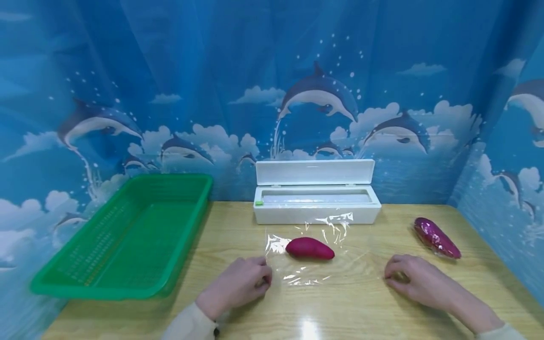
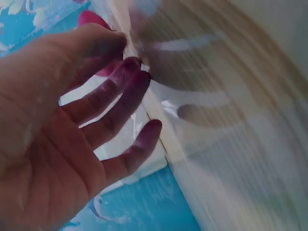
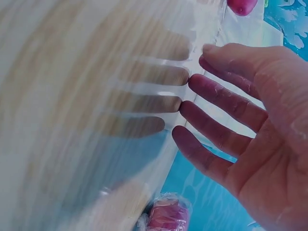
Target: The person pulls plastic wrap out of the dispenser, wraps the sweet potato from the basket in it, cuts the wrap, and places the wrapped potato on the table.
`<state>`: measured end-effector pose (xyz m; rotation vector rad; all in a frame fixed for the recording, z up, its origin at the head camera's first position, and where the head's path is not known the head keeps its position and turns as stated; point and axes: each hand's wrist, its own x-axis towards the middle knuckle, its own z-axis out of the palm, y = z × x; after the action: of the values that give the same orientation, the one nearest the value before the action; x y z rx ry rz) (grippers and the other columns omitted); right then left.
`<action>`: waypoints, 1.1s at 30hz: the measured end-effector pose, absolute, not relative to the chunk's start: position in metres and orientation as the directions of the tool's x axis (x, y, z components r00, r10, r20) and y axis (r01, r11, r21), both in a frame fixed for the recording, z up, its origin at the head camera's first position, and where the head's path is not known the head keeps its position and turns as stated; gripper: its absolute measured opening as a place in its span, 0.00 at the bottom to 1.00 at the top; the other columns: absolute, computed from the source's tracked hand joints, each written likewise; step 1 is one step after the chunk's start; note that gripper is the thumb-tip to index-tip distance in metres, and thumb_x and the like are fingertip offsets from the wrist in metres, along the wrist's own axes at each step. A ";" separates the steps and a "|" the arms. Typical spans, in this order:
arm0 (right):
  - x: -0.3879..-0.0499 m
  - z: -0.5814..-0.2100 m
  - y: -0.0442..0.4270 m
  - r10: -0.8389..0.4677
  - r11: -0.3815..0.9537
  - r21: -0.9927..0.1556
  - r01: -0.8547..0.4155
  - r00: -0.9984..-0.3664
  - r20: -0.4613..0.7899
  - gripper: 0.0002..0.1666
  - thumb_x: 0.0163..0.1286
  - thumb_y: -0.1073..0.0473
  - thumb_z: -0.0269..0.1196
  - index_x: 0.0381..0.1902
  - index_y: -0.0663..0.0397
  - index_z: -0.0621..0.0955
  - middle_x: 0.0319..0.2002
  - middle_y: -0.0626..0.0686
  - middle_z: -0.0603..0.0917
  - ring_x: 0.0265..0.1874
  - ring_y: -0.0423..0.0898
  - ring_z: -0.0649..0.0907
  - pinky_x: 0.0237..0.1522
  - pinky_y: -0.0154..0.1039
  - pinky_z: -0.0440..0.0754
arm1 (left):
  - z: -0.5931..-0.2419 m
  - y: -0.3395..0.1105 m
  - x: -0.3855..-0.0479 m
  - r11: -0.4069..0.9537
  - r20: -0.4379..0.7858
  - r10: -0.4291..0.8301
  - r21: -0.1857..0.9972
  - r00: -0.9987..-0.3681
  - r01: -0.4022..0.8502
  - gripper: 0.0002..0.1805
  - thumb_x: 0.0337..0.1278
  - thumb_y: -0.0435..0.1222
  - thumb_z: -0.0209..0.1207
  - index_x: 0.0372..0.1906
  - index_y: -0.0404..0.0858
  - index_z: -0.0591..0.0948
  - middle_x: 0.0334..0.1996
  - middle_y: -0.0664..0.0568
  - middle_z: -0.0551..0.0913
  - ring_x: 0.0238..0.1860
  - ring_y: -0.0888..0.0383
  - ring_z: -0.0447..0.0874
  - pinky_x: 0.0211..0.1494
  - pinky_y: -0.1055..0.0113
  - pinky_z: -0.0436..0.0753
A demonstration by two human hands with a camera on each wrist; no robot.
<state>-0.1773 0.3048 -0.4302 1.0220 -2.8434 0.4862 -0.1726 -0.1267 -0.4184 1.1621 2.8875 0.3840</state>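
A dark pink sweet potato (image 1: 310,249) lies on a clear sheet of cling film (image 1: 297,282) spread over the table. My left hand (image 1: 239,285) is at the film's left side, thumb and forefinger pinching its edge. At the opposite side my right hand (image 1: 418,282) pinches the film's edge, its thumb and forefinger making a ring. The other fingertips (image 3: 180,134) of the right hand touch the tabletop in the right wrist view. Behind the sweet potato stands a white cling film dispenser (image 1: 316,215), its lid raised and the film reaching over its front.
A green plastic basket (image 1: 170,274) stands on the left of the wooden table (image 1: 340,316). Beyond my right hand lies a film-wrapped purple sweet potato (image 1: 437,238). A blue dolphin-print curtain (image 1: 238,56) closes off the back and sides.
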 end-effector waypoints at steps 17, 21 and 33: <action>-0.174 -0.402 0.293 -0.481 0.795 -0.315 -0.519 -0.855 0.195 0.08 0.63 0.62 0.71 0.37 0.41 0.85 0.37 0.37 0.88 0.37 0.35 0.86 0.39 0.40 0.88 | -0.398 -0.149 -0.194 0.696 0.068 0.505 0.559 -0.861 0.452 0.05 0.68 0.35 0.62 0.44 0.41 0.84 0.37 0.58 0.87 0.39 0.64 0.84 0.42 0.73 0.83; -0.182 -0.394 0.290 -0.455 0.801 -0.327 -0.501 -0.865 0.211 0.06 0.64 0.62 0.70 0.36 0.43 0.86 0.35 0.39 0.89 0.36 0.35 0.87 0.37 0.38 0.87 | -0.395 -0.146 -0.204 0.711 0.048 0.435 0.595 -0.899 0.375 0.06 0.71 0.37 0.60 0.46 0.42 0.83 0.36 0.59 0.87 0.39 0.64 0.83 0.44 0.70 0.84; -0.214 -0.392 0.284 -0.366 0.837 -0.352 -0.420 -0.906 0.211 0.02 0.66 0.62 0.68 0.36 0.53 0.86 0.30 0.41 0.87 0.30 0.36 0.83 0.32 0.35 0.83 | -0.403 -0.127 -0.233 0.681 0.093 0.259 0.688 -0.961 0.250 0.08 0.73 0.40 0.57 0.47 0.42 0.82 0.35 0.57 0.88 0.34 0.62 0.82 0.37 0.67 0.83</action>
<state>-0.2140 0.2837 -0.3915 0.6190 -2.8804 0.5978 -0.2327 -0.1267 -0.4033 0.4343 2.8691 1.1723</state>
